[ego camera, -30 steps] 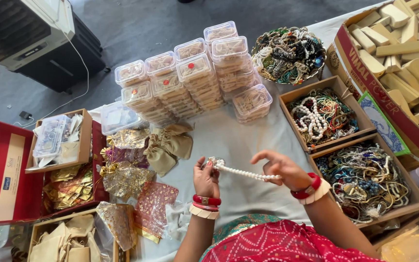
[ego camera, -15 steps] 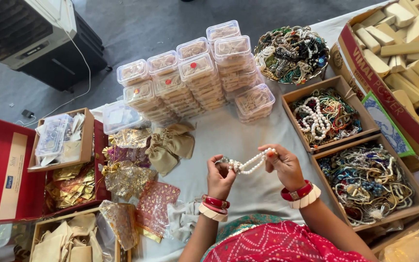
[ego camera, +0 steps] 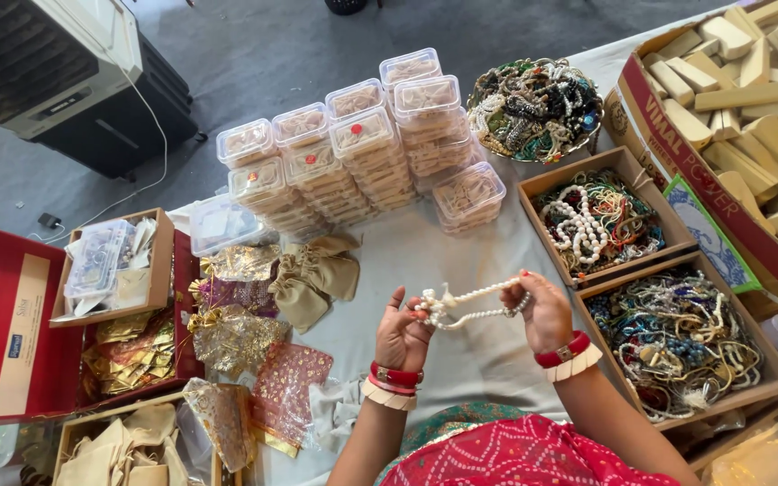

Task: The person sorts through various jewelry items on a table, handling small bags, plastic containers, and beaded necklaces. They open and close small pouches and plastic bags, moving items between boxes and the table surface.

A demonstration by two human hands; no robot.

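Pearl necklace (ego camera: 474, 304) pinched betw. left hand (ego camera: 402, 335) and right hand (ego camera: 544, 310); strand doubled, clasp end bunched at left fingertips, detail unclear.

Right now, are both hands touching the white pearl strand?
Touching. The head view shows the white pearl strand stretched between the left hand and the right hand, with the fingers of each pinching one end above the cloth.
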